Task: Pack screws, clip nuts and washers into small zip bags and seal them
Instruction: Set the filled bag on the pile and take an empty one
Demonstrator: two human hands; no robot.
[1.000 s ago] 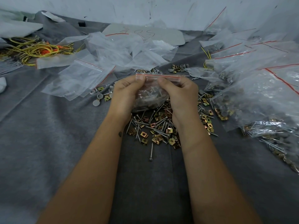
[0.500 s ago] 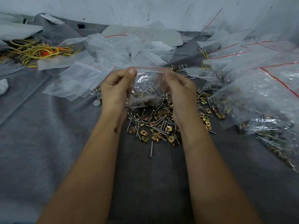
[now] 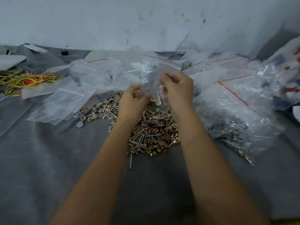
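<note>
Screws [image 3: 140, 138] and clip nuts [image 3: 156, 144] lie heaped on the grey cloth [image 3: 48, 159] between your forearms, the heap's far part hidden by your hands. Your left hand [image 3: 132, 101] has curled fingers; blur hides whether they hold anything. Your right hand [image 3: 177, 86] pinches a clear bag [image 3: 151, 73] above the heap, its contents unreadable. Beyond, empty bags [image 3: 65, 101] overlap; packed ones [image 3: 230, 114] lie right.
</note>
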